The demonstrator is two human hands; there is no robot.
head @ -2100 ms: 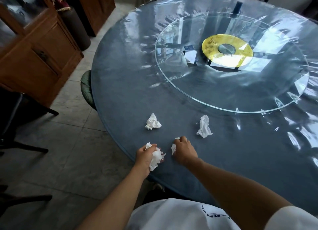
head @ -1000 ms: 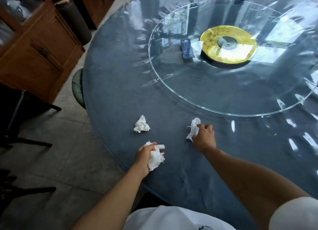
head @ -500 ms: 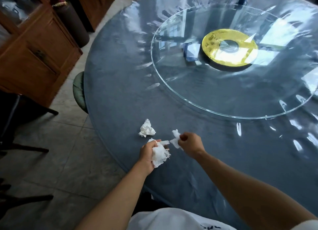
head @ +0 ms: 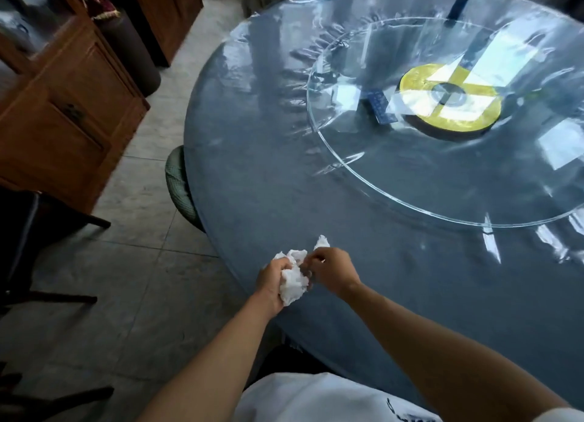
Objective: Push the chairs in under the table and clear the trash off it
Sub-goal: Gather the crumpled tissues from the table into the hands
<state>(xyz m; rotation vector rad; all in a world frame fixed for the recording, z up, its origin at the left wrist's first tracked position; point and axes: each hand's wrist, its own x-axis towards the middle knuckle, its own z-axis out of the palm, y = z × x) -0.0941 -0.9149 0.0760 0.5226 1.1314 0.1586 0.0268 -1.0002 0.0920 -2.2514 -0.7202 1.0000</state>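
Observation:
The round blue table (head: 363,295) has a clear plastic cover. At its near edge my left hand (head: 271,282) grips a wad of crumpled white tissues (head: 294,284). My right hand (head: 335,270) is right beside it, fingers curled and touching the wad. A further white tissue piece (head: 322,242) sticks up just above my right fingers, which seem to pinch it. No other tissue lies loose on the table. A green cushioned chair seat (head: 177,184) sits mostly tucked under the table's left edge.
A glass turntable (head: 347,175) with a yellow hub (head: 448,102) and a small dark blue box (head: 379,105) fills the table's middle. A wooden cabinet (head: 63,112) stands on the left. Dark chair legs (head: 47,298) stand on the tiled floor at the left edge.
My right hand picked up tissues from the table and carried them to my left hand. The left hand's wad has grown, and the loose tissue by it no longer lies apart.

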